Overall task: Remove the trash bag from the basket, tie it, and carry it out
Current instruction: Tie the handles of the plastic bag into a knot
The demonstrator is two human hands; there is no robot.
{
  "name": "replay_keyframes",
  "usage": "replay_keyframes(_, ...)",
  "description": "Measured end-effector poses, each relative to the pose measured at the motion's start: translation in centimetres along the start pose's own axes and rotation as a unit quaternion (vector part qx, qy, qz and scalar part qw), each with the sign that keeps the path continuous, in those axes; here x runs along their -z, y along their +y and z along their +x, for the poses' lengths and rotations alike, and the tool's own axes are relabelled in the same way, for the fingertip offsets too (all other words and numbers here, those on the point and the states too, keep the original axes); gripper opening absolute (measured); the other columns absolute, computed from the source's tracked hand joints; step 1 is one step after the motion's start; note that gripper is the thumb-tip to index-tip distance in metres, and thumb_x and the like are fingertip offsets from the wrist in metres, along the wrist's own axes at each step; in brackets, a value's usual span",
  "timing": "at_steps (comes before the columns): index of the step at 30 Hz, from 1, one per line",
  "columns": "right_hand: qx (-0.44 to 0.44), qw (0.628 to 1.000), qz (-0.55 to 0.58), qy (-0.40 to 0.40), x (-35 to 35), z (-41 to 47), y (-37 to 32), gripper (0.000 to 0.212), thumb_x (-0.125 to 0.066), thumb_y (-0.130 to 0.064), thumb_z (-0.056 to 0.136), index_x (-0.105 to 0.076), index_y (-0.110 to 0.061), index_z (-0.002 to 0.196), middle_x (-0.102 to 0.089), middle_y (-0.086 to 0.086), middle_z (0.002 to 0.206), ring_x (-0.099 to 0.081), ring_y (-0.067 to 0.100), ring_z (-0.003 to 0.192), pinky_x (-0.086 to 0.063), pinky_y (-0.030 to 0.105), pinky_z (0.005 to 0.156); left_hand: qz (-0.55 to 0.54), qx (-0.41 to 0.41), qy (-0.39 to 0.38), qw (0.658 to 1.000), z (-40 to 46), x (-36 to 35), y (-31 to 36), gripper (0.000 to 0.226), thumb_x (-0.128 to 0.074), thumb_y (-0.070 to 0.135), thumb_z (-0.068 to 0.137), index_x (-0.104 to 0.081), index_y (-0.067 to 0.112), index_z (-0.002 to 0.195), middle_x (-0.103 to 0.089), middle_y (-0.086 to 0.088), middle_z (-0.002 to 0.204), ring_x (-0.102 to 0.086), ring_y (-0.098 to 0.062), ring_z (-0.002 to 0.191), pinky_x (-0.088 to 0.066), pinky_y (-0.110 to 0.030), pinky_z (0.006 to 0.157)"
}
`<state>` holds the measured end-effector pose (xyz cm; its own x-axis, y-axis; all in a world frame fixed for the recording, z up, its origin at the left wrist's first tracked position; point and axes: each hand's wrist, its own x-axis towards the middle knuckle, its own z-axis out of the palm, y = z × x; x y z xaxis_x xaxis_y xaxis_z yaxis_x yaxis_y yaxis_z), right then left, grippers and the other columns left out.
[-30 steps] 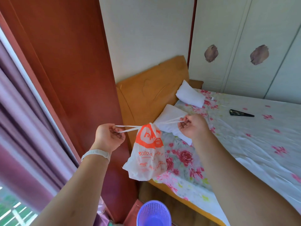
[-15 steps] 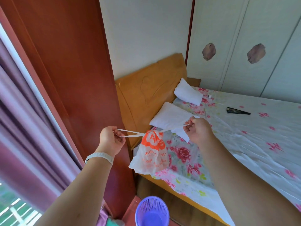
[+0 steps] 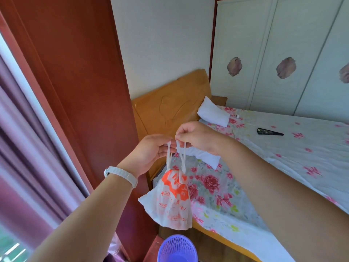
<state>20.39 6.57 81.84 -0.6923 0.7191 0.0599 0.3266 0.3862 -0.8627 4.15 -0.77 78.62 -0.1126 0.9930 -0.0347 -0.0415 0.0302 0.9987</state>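
A white trash bag (image 3: 174, 203) with orange print hangs in the air in front of me, knotted at its neck. Its two thin handle strips run straight up from the knot. My left hand (image 3: 149, 154) pinches the left strip and my right hand (image 3: 196, 138) pinches the right strip, fingertips almost touching above the bag. A white band sits on my left wrist. The purple mesh basket (image 3: 177, 249) stands on the floor right below the bag, with no bag in it.
A bed (image 3: 273, 167) with a floral sheet fills the right side, with a wooden headboard (image 3: 170, 108), two white pillows and a black object (image 3: 270, 131) on it. A red-brown wardrobe panel (image 3: 75, 91) and purple curtains (image 3: 24, 148) stand to the left.
My hands were pulling the handle strips apart sideways; they have come together and lifted, so the strips now hang vertically and the bag dangles lower beneath them.
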Motion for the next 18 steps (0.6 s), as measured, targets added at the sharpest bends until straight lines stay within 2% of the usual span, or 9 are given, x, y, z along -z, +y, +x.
replay_keyframes(3,0.023,0.998,-0.065,0.016,-0.2,0.0,-1.4,0.015,-0.055,-0.014,0.096,-0.065,-0.013,0.084,-0.065,0.000,0.077,-0.059,0.012,0.076,-0.053,0.040,0.086,0.006,-0.022,-0.013,1.000,-0.6,0.0,0.8,0.030,-0.047,0.009,0.095,-0.066,-0.008,0.112,-0.072,-0.019,0.109,-0.068,-0.028,0.098,-0.052,-0.036,0.094)
replay_keyframes(6,0.035,0.997,-0.072,0.018,-0.3,-0.1,-2.1,0.015,-0.057,-0.015,0.095,-0.067,-0.013,0.084,-0.069,0.008,0.083,-0.061,0.017,0.079,-0.052,0.046,0.089,0.006,-0.053,-0.038,0.998,-1.3,0.4,1.4,0.029,-0.049,0.008,0.093,-0.067,-0.004,0.112,-0.072,-0.017,0.113,-0.068,-0.025,0.104,-0.052,-0.031,0.094)
replay_keyframes(8,0.039,0.996,-0.077,0.020,-0.6,-0.4,-2.5,0.016,-0.058,-0.014,0.095,-0.068,-0.016,0.083,-0.072,0.010,0.085,-0.062,0.015,0.078,-0.053,0.043,0.086,0.017,-0.058,-0.048,0.997,-1.7,0.5,1.4,0.023,-0.051,0.004,0.092,-0.069,-0.005,0.104,-0.072,-0.017,0.109,-0.068,-0.024,0.101,-0.052,-0.030,0.092)
replay_keyframes(11,0.039,0.993,-0.109,0.037,-1.4,-0.7,-2.9,0.014,-0.059,-0.015,0.095,-0.069,-0.014,0.085,-0.071,0.007,0.084,-0.062,0.014,0.076,-0.053,0.037,0.080,0.055,-0.051,-0.020,0.997,-1.9,0.4,1.1,0.013,-0.055,0.005,0.093,-0.064,0.002,0.083,-0.069,-0.027,0.099,-0.067,-0.034,0.092,-0.051,-0.040,0.092)
replay_keyframes(12,0.036,0.991,-0.122,0.048,-1.7,-0.9,-2.9,0.014,-0.059,-0.015,0.095,-0.068,-0.012,0.086,-0.070,0.006,0.082,-0.061,0.015,0.075,-0.053,0.037,0.078,0.065,-0.049,-0.014,0.997,-1.9,0.5,1.0,0.017,-0.057,0.007,0.092,-0.061,0.005,0.075,-0.067,-0.025,0.087,-0.064,-0.032,0.082,-0.050,-0.042,0.087)
replay_keyframes(14,0.032,0.988,-0.134,0.074,-2.3,-1.2,-2.6,0.015,-0.059,-0.014,0.095,-0.067,-0.014,0.082,-0.067,0.002,0.075,-0.059,0.015,0.073,-0.053,0.039,0.077,0.058,-0.041,-0.021,0.997,-1.8,0.6,0.8,0.026,-0.059,0.008,0.090,-0.057,0.010,0.065,-0.056,-0.013,0.068,-0.053,-0.024,0.065,-0.045,-0.038,0.073)
replay_keyframes(16,0.022,0.988,-0.114,0.099,-2.7,-1.7,-1.9,0.018,-0.060,-0.013,0.094,-0.064,-0.018,0.077,-0.065,0.001,0.071,-0.060,0.015,0.071,-0.054,0.043,0.078,0.026,-0.031,-0.038,0.998,-1.9,0.6,0.7,0.023,-0.059,0.008,0.087,-0.058,0.009,0.064,-0.048,-0.007,0.063,-0.046,-0.020,0.060,-0.038,-0.033,0.066)
replay_keyframes(18,0.000,0.989,-0.085,0.123,-3.1,-2.2,-1.1,0.018,-0.061,-0.014,0.094,-0.064,-0.018,0.077,-0.067,0.003,0.072,-0.061,0.016,0.070,-0.055,0.044,0.078,0.011,-0.026,-0.049,0.998,-1.8,0.4,0.4,0.017,-0.057,0.012,0.086,-0.061,0.006,0.070,-0.047,-0.004,0.062,-0.044,-0.019,0.058,-0.035,-0.032,0.064)
